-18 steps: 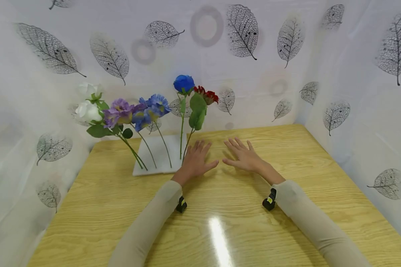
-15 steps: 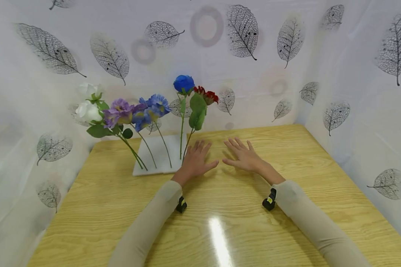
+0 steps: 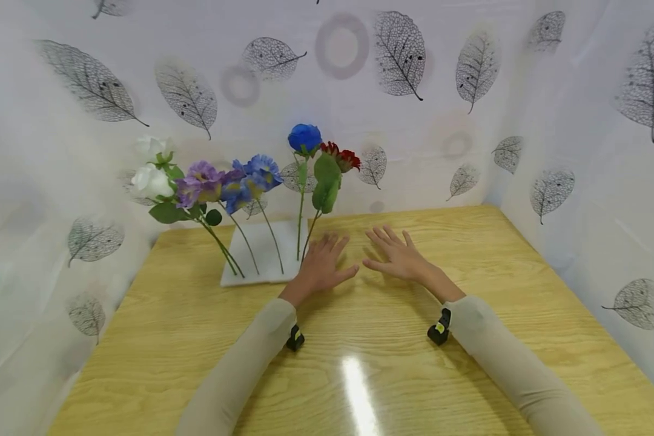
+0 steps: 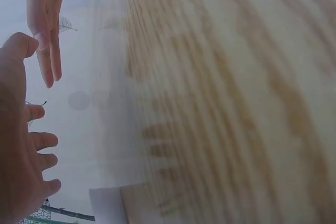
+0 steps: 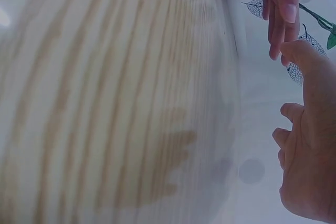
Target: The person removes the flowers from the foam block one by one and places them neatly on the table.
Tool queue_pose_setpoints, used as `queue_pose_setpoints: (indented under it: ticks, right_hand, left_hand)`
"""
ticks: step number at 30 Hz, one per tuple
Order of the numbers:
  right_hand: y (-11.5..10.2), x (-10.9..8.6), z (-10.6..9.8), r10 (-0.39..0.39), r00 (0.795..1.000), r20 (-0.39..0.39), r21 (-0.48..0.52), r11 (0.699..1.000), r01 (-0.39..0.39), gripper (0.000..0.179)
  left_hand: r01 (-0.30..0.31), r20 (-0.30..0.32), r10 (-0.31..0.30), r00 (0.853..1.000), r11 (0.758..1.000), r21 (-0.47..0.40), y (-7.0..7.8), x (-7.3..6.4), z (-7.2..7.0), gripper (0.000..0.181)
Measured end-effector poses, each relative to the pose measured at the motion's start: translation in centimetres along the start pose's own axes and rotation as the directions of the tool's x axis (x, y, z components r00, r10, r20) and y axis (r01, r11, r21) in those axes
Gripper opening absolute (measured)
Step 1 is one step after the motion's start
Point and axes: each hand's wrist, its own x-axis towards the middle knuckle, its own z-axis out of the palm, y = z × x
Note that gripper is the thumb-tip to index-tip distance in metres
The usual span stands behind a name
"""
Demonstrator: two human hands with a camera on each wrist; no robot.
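My left hand (image 3: 321,266) is spread palm down over the table, holding nothing, just right of a white board (image 3: 261,233). Opposite it, my right hand (image 3: 398,257) also spreads its fingers and holds nothing. Both wrist views show a gap between each hand and the wood. Several flowers stand in the board: white roses (image 3: 151,181), a purple flower (image 3: 201,181), a blue-violet flower (image 3: 253,178), a blue rose (image 3: 304,138) and red flowers (image 3: 347,160). The red flowers' stem (image 3: 312,233) is nearest my left fingers and its foot is partly hidden.
The wooden table (image 3: 196,345) reaches back to a pale curtain (image 3: 338,109) printed with leaves, which also closes off both sides. A bright light reflection (image 3: 358,390) lies near the table's front. Black wrist cameras (image 3: 438,327) sit at both sleeves.
The head view has shifted slightly, so the flowers and board appear a little farther right. Both hands keep nearly the same spread pose; nothing has been taken hold of.
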Motion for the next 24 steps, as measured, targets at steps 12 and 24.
queue_pose_setpoints:
  ticks: [12, 24]
  right_hand:
    - [-1.1, 1.2, 1.2, -0.035, 0.999, 0.009, 0.055, 0.998, 0.034, 0.086]
    - [-4.3, 3.6, 2.6, -0.117, 0.993, -0.004, 0.207, 0.972, 0.116, 0.087]
  left_hand:
    - [-0.022, -0.114, 0.022, 0.993, 1.000, 0.000, -1.1, -2.2, -0.5, 0.069]
    - [-0.096, -0.419, 0.027, 0.908, 0.985, -0.145, -4.1, -6.6, -2.3, 0.045]
